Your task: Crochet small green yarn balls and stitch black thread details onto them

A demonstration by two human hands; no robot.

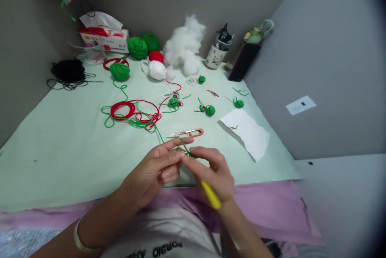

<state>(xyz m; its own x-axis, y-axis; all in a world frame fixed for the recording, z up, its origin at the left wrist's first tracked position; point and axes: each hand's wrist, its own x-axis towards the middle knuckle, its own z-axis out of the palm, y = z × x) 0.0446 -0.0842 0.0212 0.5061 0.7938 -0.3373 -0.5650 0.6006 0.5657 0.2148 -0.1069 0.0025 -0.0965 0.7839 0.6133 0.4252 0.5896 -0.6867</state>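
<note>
The left hand (157, 167), 1 finger extended, pinches green yarn (182, 144) between the hands; the right hand (218, 173), fingers curled, grips a yellow handle (211, 195). Orange snips (198, 132) lie just beyond both.

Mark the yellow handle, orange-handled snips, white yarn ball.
Yellow handle (211, 195), head view: middle of its visible length.
Orange-handled snips (182, 133), head view: metal blades.
White yarn ball (157, 70), head view: middle of the wound yarn.

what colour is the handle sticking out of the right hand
The handle in the right hand is yellow; the head view shows it.
</note>
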